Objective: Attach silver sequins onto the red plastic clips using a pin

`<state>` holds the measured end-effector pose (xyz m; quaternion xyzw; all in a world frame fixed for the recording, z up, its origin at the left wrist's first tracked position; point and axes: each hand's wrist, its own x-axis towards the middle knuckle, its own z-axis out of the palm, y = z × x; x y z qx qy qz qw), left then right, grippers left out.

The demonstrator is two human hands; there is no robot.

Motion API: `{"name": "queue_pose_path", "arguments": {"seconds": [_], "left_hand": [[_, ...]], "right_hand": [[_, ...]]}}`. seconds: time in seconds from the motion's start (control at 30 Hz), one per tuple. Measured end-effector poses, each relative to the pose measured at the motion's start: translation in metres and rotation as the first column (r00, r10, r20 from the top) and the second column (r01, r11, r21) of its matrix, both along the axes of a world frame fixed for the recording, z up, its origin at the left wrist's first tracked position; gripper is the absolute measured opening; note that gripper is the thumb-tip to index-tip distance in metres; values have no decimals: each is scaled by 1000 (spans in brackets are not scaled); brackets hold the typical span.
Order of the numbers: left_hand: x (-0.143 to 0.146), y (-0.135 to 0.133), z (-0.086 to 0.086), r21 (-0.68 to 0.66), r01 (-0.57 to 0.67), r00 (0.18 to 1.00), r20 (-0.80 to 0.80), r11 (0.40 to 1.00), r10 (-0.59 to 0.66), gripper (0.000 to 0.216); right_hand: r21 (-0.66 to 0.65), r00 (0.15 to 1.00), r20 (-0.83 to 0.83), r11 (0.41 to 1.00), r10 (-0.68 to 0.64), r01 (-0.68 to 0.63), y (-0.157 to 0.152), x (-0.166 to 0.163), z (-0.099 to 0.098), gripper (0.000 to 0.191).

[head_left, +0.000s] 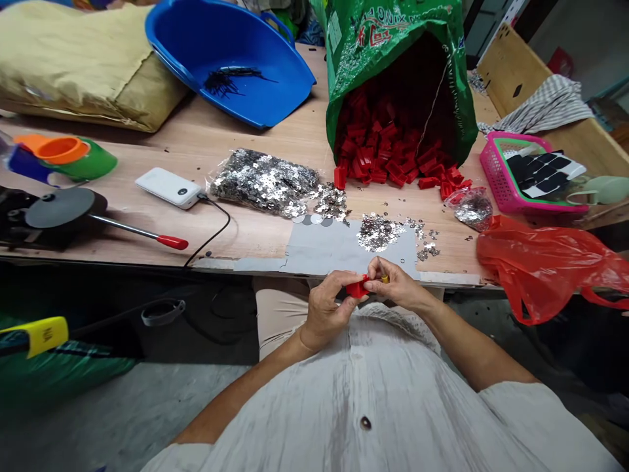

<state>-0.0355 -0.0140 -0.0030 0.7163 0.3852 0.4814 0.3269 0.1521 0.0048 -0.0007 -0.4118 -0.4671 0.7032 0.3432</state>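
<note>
At the table's front edge my left hand (330,305) pinches a small red plastic part (357,287) between thumb and fingers. My right hand (399,286) is closed right beside it, its fingertips at the part's right end. A thin, dark small tool with a yellow end (384,279) sticks out of the right fingers; its exact kind is too small to tell. Just beyond the hands, a pile of small shiny metal pieces (378,233) lies on a grey mat (319,249). Many similar red parts (378,154) spill from a green woven sack (398,59).
Behind the mat lies a clear bag of metal pieces (265,180). A white power bank (168,187) with a cable, a lever press (63,213) and a blue basin (265,98) stand leftward. Rightward are a pink basket (496,172) and a red plastic bag (540,262) overhanging the edge.
</note>
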Motion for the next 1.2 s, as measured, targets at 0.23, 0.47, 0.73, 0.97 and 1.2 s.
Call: {"name": "queue_pose_path", "arguments": {"seconds": [0.23,0.47,0.73,0.97,1.2], "left_hand": [[-4,-2,-3,-193,68,992,115,979,-47,27],[-4,3,-5,-308,204,935,344,929,-91,28],[-1,15,-13,-554,362,813,581,749,37,40],[1,13,-8,-617,402,764,634,676,124,41],[-2,14,-8,-632,403,752,641,662,155,41]], "right_hand": [[-108,995,-93,994,20,-30,-12,3,-4,46],[-183,982,-190,981,25,-60,-18,6,-5,45],[63,981,168,992,101,-113,7,26,0,34],[501,371,839,830,-398,-244,66,74,-13,11],[448,319,883,823,-345,-350,72,73,-16,9]]}}
